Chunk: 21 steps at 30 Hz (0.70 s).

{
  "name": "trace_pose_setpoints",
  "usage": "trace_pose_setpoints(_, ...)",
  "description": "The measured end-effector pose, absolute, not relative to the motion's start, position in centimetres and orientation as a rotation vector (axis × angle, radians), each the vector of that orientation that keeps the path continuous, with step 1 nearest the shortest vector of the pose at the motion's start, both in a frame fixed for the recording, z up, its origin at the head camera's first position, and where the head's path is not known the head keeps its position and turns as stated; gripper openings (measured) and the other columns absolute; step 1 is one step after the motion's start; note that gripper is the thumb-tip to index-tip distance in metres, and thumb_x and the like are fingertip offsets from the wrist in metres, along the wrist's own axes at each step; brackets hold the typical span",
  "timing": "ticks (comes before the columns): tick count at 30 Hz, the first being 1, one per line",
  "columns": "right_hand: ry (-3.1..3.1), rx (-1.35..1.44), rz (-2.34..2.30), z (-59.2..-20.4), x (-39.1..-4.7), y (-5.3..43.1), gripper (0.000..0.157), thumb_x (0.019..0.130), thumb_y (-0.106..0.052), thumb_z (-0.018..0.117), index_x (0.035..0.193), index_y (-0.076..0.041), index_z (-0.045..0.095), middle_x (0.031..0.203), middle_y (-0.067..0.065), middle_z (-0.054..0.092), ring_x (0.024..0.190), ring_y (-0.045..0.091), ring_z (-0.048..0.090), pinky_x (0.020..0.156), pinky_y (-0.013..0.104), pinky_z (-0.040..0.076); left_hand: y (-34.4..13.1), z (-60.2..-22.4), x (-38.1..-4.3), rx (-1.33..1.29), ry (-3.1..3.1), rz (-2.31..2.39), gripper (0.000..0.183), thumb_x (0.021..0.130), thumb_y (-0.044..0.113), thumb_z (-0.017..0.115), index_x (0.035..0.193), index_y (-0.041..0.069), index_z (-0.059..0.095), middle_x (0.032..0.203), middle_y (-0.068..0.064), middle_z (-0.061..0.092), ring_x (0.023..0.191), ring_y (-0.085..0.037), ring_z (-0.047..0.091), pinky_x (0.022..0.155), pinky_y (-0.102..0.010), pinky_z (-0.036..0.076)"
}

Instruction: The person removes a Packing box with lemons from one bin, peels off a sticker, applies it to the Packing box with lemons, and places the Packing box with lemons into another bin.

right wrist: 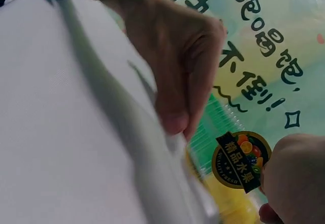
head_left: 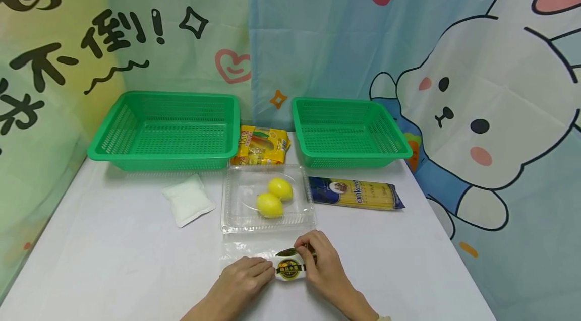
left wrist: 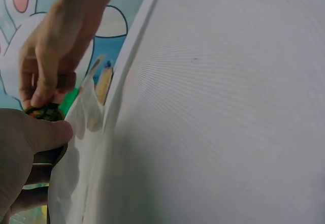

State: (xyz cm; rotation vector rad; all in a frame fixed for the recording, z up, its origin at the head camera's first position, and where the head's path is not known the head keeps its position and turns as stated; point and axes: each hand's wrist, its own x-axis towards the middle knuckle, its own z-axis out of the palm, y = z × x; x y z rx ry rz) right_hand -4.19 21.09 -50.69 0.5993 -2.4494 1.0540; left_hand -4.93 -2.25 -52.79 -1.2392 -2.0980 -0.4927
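Observation:
My left hand (head_left: 247,278) pinches a white strip of sticker backing (head_left: 295,260) near the table's front edge. A round black-and-gold fruit label (head_left: 289,269) lies on that strip. With bent thumb and fingers, my right hand (head_left: 323,265) pinches another fruit sticker (right wrist: 241,160), seen nearly edge-on in the head view. Just beyond my hands, a clear plastic container (head_left: 236,197) lies open with two yellow lemons (head_left: 270,205) in it. Its clear lid (head_left: 245,245) appears to lie flat on the near side, partly behind the hands.
Two green baskets (head_left: 177,164) (head_left: 358,159) stand at the back, with a yellow snack packet (head_left: 260,145) between them. To the right of the container lies a pasta pack (head_left: 356,193); to its left, a white pouch (head_left: 188,200). A printed curtain (head_left: 313,34) hangs behind.

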Motion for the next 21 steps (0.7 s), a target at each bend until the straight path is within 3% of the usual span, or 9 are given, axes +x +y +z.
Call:
trace_pose_setpoints(10,-2.530,0.526,1.267,-47.0,-5.6,21.2,0.015,0.099,-0.001,0.068,0.103,-0.015,0.066,0.095,-0.008,0.064,0.076,0.003,0.051,0.060,0.020,0.046,-2.2,-53.4,-4.9,-1.242,-2.137,-0.499,0.010,0.081,0.016,0.075,0.090,0.016,0.080,0.094,0.005,0.079,0.087,-0.010,0.073,0.076,-0.024,0.057)
trace_pose_setpoints(14,-2.602,0.512,1.286,-44.7,-7.4,21.1,0.008,0.102,-0.008,0.066,0.106,-0.015,0.067,0.094,-0.007,0.065,0.077,0.006,0.051,0.062,0.025,0.045,-2.2,-53.5,-4.8,-1.247,-2.161,-0.509,0.002,0.083,0.017,0.077,0.085,0.018,0.077,0.091,0.006,0.077,0.085,-0.011,0.071,0.073,-0.025,0.055)
trace_pose_setpoints(21,-2.724,0.489,1.254,-42.0,-10.9,20.3,0.007,0.106,-0.013,0.061,0.109,-0.015,0.068,0.091,-0.004,0.065,0.076,0.011,0.053,0.069,0.027,0.047,-2.0,-52.5,-5.1,-1.212,-2.196,-0.620,0.014,0.079,0.017,0.085,0.092,0.014,0.081,0.090,0.004,0.076,0.085,-0.012,0.067,0.077,-0.027,0.056)
